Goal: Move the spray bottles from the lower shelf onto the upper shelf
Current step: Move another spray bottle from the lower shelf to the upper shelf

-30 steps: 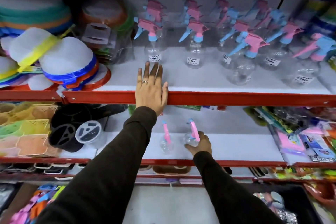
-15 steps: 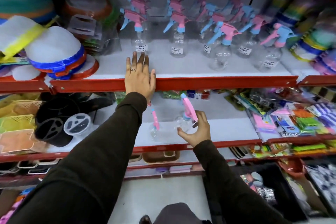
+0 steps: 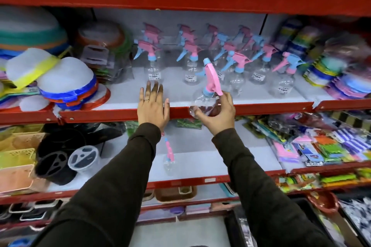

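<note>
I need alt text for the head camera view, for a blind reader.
The right hand lifts a clear spray bottle to the upper shelf, where similar bottles stand. The left hand rests on that shelf's edge; one bottle remains below.

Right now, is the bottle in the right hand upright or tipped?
Tipped. The held spray bottle leans, its pink trigger head up and right of its clear base, gripped by the right hand at the upper shelf edge, not yet set down.

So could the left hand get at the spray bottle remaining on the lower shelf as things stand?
Probably yes. The left hand rests empty on the upper shelf's red edge, and the bottle stands just below it on the lower shelf, with nothing in front.
</note>
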Demonstrator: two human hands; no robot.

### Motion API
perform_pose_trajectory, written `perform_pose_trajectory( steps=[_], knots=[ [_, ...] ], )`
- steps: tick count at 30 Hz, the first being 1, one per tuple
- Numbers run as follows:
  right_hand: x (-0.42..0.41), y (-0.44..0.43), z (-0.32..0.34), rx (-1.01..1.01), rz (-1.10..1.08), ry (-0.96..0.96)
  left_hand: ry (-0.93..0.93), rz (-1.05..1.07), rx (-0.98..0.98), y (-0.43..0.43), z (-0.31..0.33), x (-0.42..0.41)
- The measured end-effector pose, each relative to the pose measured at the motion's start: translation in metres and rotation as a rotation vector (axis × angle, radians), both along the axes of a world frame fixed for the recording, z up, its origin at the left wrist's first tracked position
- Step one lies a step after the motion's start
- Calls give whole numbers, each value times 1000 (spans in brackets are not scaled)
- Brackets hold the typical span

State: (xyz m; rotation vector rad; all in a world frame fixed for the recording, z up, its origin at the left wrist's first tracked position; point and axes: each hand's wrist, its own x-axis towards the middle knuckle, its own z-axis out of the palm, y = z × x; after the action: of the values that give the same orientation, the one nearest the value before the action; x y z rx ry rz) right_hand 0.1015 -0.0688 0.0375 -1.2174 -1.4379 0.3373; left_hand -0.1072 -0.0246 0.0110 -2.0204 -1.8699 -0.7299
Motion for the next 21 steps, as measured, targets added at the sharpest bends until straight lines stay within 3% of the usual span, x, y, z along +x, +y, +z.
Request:
perform_pose_trajectory(
  steps=[10,21],
  knots=[
    [-10,77,21,-242,-49,-99,28,19,7,2,-1,0],
    [-13,86,13,-262,-74,-31,41,24,20,7,-1,-1]
  ],
)
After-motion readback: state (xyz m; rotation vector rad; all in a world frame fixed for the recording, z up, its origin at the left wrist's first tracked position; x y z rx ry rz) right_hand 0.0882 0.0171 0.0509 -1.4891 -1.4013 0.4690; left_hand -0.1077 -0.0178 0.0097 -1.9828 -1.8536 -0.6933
